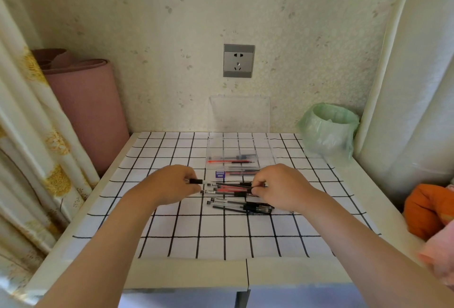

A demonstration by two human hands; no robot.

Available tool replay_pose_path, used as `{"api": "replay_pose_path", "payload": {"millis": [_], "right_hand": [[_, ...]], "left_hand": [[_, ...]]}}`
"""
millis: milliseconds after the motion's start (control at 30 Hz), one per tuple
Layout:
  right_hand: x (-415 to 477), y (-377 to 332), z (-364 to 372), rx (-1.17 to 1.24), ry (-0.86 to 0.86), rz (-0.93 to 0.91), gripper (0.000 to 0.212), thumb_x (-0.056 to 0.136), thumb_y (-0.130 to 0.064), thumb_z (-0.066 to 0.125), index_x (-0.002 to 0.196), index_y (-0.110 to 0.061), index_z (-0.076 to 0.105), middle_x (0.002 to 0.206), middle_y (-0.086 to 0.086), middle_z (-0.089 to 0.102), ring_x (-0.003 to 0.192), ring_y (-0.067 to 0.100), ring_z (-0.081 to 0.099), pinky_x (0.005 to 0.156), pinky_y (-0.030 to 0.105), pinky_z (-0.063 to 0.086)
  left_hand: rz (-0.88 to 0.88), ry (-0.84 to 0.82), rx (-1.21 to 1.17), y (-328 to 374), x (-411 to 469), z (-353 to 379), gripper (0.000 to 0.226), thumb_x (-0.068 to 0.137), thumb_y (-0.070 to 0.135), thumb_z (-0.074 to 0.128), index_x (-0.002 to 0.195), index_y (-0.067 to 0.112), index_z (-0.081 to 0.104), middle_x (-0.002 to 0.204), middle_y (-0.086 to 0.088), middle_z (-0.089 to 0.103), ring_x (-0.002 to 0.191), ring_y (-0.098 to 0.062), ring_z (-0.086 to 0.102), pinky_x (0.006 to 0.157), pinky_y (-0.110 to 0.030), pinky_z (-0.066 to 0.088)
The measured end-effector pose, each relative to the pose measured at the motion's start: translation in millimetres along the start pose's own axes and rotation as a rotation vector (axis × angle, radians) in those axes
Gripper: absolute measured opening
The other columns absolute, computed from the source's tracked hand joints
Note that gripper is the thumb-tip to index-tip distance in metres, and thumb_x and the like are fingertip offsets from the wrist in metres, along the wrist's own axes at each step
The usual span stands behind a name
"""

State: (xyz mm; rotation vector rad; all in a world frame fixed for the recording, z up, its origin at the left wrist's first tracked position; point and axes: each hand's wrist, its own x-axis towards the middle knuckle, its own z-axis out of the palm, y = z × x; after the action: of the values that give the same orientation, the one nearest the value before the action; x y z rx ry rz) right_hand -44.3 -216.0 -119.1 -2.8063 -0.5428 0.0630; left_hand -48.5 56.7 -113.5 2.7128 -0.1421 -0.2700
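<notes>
Forearms cross the counter's [221, 241] near edge to its middle. Left hand [172, 182] pinches a black pen cap [196, 181]; right hand [280, 185] pinches a pen [233, 184] above the pen pile [245, 205]. Pens likely light, stiff and slick, best gripped mid-barrel.

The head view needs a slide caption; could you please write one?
Left hand holds a black pen cap while right hand pinches a pen beside loose pens, before a clear box.

No text can be read. A blue label [220, 174] is seen on the front of the clear box [266, 153], its print too small to be made out. Pale strips on the pens [235, 192] are blurred, so nothing is legible.
</notes>
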Motion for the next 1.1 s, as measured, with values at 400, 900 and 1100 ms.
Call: {"api": "replay_pose_path", "payload": {"millis": [400,900,1100], "right_hand": [[-0.4,-11.6,6.6,0.026,-0.009,-0.078,0.015,0.092,-0.038,0.061,0.094,-0.031,0.074,0.087,-0.013,0.068,0.078,0.009,0.059,0.067,0.027,0.045],[-4.8,24.8,-0.9,0.024,-0.040,0.123,0.017,0.086,-0.032,0.070,0.103,-0.032,0.076,0.096,-0.016,0.068,0.089,0.005,0.060,0.076,0.026,0.047],[-10.1,30.4,2.2,0.059,-0.060,0.148,0.013,0.083,-0.028,0.074,0.093,-0.034,0.069,0.088,-0.015,0.068,0.081,0.003,0.062,0.063,0.020,0.040]], "left_hand": [[0.283,0.150,-0.029,41.5,-8.5,24.7,0.016,0.091,0.037,0.064,0.107,0.038,0.069,0.099,0.018,0.063,0.092,-0.004,0.058,0.082,-0.028,0.050],[0.268,-0.068,0.068,38.3,-4.5,40.6,0.009,0.088,0.034,0.066,0.096,0.032,0.070,0.097,0.013,0.064,0.091,-0.010,0.060,0.083,-0.033,0.053],[0.313,-0.086,0.134,45.2,-4.3,51.6,0.009,0.086,0.034,0.067,0.095,0.034,0.069,0.096,0.014,0.062,0.091,-0.008,0.057,0.080,-0.028,0.050]]}}
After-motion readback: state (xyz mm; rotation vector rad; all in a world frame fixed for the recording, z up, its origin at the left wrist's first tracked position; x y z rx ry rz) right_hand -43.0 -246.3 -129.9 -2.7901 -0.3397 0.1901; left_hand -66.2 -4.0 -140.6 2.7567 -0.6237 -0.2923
